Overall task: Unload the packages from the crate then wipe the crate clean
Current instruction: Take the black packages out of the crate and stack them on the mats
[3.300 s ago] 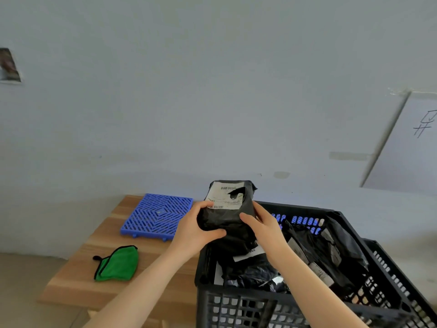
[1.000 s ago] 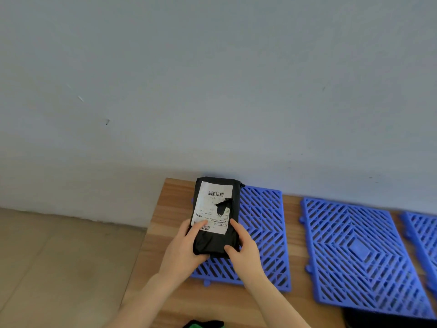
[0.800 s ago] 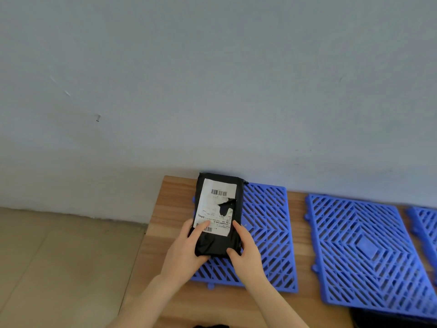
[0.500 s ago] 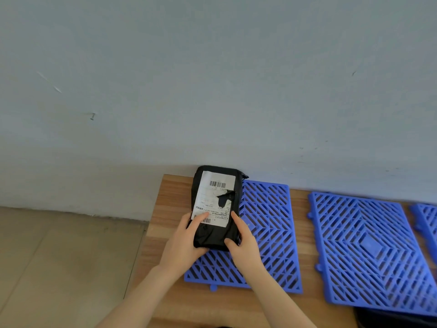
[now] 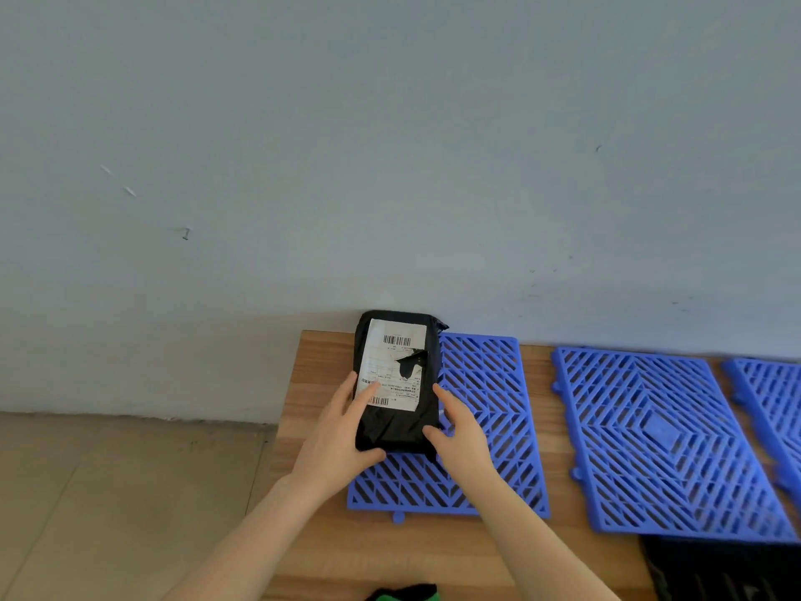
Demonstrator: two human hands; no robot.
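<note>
Left grip (image 5: 342,431) wraps the package (image 5: 396,383), thumb on its label. Right grip (image 5: 459,431) lies fairly straight-fingered against its 3 o'clock side. The package sits on the blue mat (image 5: 485,427), along the mat's 9 o'clock edge.

Risk: once I let go it may tip off that edge onto the table (image 5: 320,362), which ends close by at 9 o'clock.

Crate (image 5: 715,570): only a dark corner shows at 5 o'clock, contents hidden.

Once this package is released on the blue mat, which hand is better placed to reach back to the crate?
Right. The right hand is nearer the black crate at lower right; the left hand grips the package.
</note>
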